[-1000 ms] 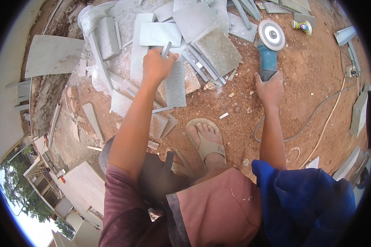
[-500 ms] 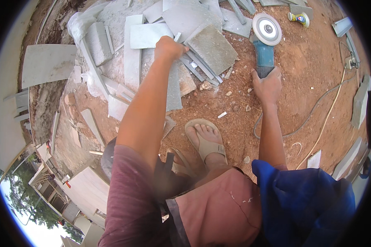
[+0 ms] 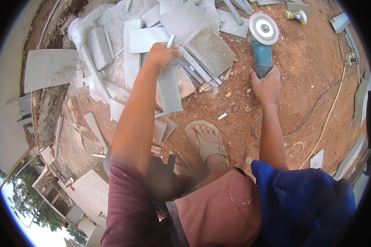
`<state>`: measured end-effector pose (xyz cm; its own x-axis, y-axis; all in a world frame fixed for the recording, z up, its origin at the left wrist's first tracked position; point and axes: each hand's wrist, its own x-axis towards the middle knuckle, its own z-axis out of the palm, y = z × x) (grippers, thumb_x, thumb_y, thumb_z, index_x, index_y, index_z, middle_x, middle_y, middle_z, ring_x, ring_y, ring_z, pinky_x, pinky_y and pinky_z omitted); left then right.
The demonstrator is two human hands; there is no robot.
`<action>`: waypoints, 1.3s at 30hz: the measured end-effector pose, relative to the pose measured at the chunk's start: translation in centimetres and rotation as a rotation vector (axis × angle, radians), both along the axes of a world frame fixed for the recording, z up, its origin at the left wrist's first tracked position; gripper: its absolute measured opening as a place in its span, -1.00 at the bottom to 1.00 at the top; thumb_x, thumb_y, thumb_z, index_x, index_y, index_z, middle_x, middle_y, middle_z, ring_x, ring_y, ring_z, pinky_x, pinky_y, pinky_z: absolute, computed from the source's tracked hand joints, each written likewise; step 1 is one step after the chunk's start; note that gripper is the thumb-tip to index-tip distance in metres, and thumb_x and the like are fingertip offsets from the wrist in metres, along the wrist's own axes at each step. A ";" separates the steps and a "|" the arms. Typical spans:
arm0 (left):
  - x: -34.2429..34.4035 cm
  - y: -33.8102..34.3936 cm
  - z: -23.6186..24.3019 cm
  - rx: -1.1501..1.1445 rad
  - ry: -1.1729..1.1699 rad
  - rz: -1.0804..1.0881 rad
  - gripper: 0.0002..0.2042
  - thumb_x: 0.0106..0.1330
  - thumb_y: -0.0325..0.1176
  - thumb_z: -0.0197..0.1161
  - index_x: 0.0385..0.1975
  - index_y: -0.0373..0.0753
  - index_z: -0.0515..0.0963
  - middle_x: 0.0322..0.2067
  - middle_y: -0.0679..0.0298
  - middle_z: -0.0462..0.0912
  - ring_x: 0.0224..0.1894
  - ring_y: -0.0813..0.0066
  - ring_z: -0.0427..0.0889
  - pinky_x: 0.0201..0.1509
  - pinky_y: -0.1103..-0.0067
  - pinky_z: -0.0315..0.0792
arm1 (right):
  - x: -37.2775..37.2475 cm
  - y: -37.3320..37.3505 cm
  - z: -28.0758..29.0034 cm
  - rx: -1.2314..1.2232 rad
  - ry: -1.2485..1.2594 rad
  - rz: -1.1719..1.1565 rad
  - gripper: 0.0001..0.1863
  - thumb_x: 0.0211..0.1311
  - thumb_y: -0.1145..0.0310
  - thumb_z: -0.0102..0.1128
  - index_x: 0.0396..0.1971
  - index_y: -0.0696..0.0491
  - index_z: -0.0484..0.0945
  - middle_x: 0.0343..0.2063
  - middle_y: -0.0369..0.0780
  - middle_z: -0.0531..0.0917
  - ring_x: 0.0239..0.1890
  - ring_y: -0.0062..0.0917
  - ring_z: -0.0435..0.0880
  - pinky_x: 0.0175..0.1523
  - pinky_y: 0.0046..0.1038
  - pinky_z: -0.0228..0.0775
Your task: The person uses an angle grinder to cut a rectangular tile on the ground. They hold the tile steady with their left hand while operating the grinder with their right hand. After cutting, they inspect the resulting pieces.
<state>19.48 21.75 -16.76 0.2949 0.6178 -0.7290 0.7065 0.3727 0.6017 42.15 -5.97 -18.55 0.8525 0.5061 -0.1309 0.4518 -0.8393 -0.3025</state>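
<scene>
My left hand [image 3: 164, 57] is closed around a narrow grey stone strip [image 3: 171, 41], whose end sticks up past the fingers. It hangs over a heap of cut stone: a pale slab [image 3: 146, 40] lies beyond it, a long grey slab [image 3: 169, 88] below it, and a brownish square slab [image 3: 211, 50] to its right. My right hand [image 3: 266, 85] grips the dark rear end of a teal angle grinder [image 3: 262, 55]. The grinder's round pale disc [image 3: 264, 28] points away from me; I cannot tell whether it spins.
Clear plastic sheeting [image 3: 80, 31] and a thick stone block [image 3: 99, 48] lie at the left of the heap. A grey cable [image 3: 305, 125] loops over the reddish dirt at right. A small can [image 3: 297, 17] lies at far right. My sandalled foot [image 3: 206, 142] is below the heap.
My left hand has drawn slightly left and nearer to me, carrying the stone strip. My right hand and the grinder stay almost in place.
</scene>
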 end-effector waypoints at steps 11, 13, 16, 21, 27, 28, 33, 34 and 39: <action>-3.3 -1.9 9.4 0.019 -0.323 0.076 -0.67 0.39 -0.50 0.48 0.12 -0.35 0.68 -0.46 0.51 0.52 -0.53 0.74 0.28 -0.45 0.69 0.12 | -0.5 -1.4 -0.5 0.067 -0.045 0.071 -0.07 0.25 0.00 0.51 0.44 0.19 0.26 0.22 0.16 0.54 0.24 0.14 0.58 0.33 0.06 0.43; -4.0 -2.3 10.9 0.040 -0.338 0.079 -0.69 0.40 -0.48 0.48 0.11 -0.33 0.70 -0.46 0.52 0.52 -0.52 0.74 0.28 -0.45 0.70 0.13 | -0.6 -1.9 -0.3 0.058 -0.042 0.079 -0.07 0.24 0.01 0.51 0.45 0.16 0.27 0.22 0.14 0.54 0.25 0.11 0.57 0.35 0.03 0.41; -5.4 -2.9 12.4 0.036 -0.363 0.136 -0.71 0.41 -0.48 0.47 0.10 -0.30 0.71 -0.46 0.53 0.52 -0.52 0.76 0.28 -0.45 0.71 0.14 | -1.7 -2.7 0.4 0.112 -0.191 0.109 -0.16 0.25 0.07 0.52 0.41 0.14 0.35 0.19 0.09 0.57 0.25 0.08 0.55 0.37 -0.01 0.38; -7.4 -4.7 14.7 0.043 -0.413 0.176 -0.72 0.42 -0.48 0.46 0.09 -0.29 0.71 -0.46 0.54 0.53 -0.53 0.76 0.28 -0.46 0.73 0.15 | -4.7 -3.3 4.4 0.526 0.033 0.194 -0.41 0.31 0.18 0.53 0.23 0.15 0.57 0.02 -0.02 0.69 0.14 -0.10 0.66 0.29 -0.12 0.47; -9.4 -7.2 16.2 0.065 -0.467 0.254 -0.72 0.43 -0.46 0.47 0.09 -0.29 0.71 -0.46 0.54 0.54 -0.54 0.77 0.31 -0.47 0.73 0.18 | -12.4 -0.3 11.7 0.775 0.798 0.380 -0.47 0.32 0.22 0.55 0.15 0.22 0.64 0.02 -0.01 0.77 0.04 -0.34 0.79 0.09 -0.28 0.65; -9.5 -7.7 16.3 0.072 -0.486 0.257 -0.72 0.43 -0.46 0.46 0.10 -0.29 0.71 -0.46 0.54 0.54 -0.54 0.77 0.32 -0.47 0.73 0.18 | -13.3 0.1 12.5 0.788 0.876 0.404 -0.48 0.31 0.23 0.55 0.15 0.23 0.65 0.03 -0.01 0.77 0.05 -0.34 0.80 0.07 -0.30 0.66; -9.7 -9.6 17.9 0.073 -0.506 0.290 -0.71 0.43 -0.47 0.47 0.12 -0.30 0.69 -0.46 0.52 0.55 -0.54 0.77 0.33 -0.47 0.72 0.21 | -14.7 0.9 12.8 0.730 0.605 0.577 -0.48 0.28 0.31 0.57 0.16 0.22 0.64 -0.12 -0.06 0.82 -0.09 -0.40 0.83 -0.05 -0.39 0.68; -10.0 -9.8 17.6 0.076 -0.527 0.293 -0.69 0.43 -0.44 0.49 0.12 -0.30 0.68 -0.46 0.50 0.56 -0.54 0.77 0.34 -0.48 0.72 0.21 | -14.8 1.1 12.7 0.710 0.584 0.620 -0.48 0.28 0.33 0.58 0.16 0.22 0.64 -0.15 -0.08 0.83 -0.14 -0.43 0.83 -0.08 -0.41 0.68; -11.7 -10.8 17.4 0.028 -0.759 0.335 -0.59 0.62 -0.14 0.29 0.25 -0.33 0.54 -0.29 0.30 0.64 -0.47 0.70 0.38 -0.48 0.70 0.24 | -15.6 0.8 14.3 0.720 1.220 0.342 -0.60 0.29 0.44 0.57 0.05 0.20 0.64 -0.24 -0.19 0.84 -0.29 -0.66 0.76 -0.19 -0.52 0.60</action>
<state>7.77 10.99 0.61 0.4978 0.7753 -0.3887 -0.0409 0.4687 0.8824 26.55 -5.13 -4.30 0.2264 0.9248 -0.3058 -0.2455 -0.2497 -0.9367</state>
